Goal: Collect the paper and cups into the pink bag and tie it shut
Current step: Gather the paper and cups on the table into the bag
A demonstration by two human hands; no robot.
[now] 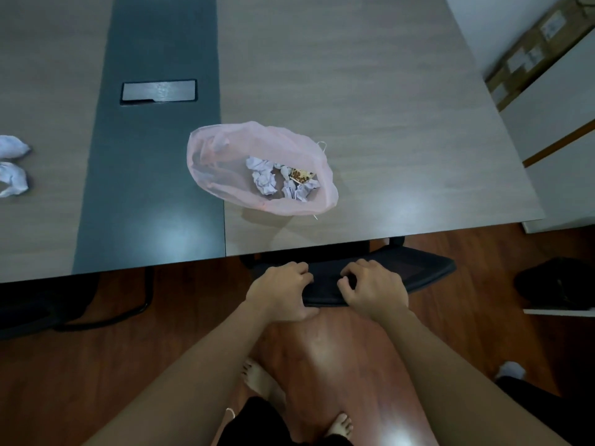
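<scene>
The pink bag point(225, 175) sat open on the grey table point(370, 91), near its front edge and just to the right of the dark strip point(154, 172) running down the middle. Its mouth gaped toward the person, and inside lay several crumpled papers point(264, 180), bunched together with something brown-and-cream patterned point(301, 176) that I could not make out. Two more paper balls point(11, 146) lay well apart from the bag, at the far left of the table, one just beside the other.

The person stood barefoot on the wooden floor point(161, 349), both arms stretched toward a black chair point(425, 268) tucked under the table. The left hand point(281, 289) gripped the top of the chair's back, fingers curled over it and thumb on the near side. The right hand point(373, 289) held the same edge just beside it, fingers bent down onto the top. Neither hand touched the bag.
</scene>
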